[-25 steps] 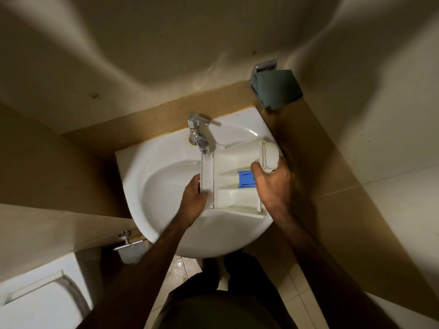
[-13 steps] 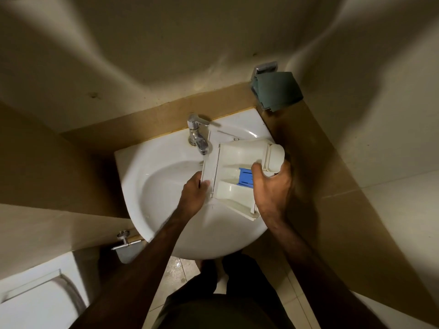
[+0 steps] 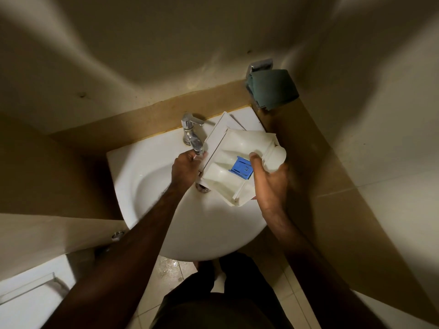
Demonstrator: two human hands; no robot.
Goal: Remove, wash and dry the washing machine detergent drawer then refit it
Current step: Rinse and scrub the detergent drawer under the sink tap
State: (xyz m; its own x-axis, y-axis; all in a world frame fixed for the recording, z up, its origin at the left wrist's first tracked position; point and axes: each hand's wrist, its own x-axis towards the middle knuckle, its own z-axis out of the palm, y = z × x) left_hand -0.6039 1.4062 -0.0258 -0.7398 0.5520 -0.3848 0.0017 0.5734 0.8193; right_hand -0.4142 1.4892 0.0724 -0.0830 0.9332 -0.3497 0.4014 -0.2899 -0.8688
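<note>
- While we look down over the sink, we count one white detergent drawer, tilted above the right half of the basin, its open compartments facing us and its front panel turned toward the tap.
- We see one blue insert inside the drawer, near its right edge.
- We hold the drawer with two hands. Our right hand grips its right end, thumb curled over the rim just beside the blue insert and fingers wrapped under the rounded end piece.
- Our left hand is at the drawer's left edge, directly below the spout; its fingers curl toward the front panel and seem to pinch it, though the contact itself is blurred.
- So the drawer lies between the two hands, the left one at its panel side and the right one at its far end.
- We count one chrome tap at the back of one white sink, and one drain showing just under the drawer's lower corner.
- One dark green cloth hangs on a metal holder at the wall corner, well apart from the drawer.
- Wet floor tiles show below the basin.
</note>
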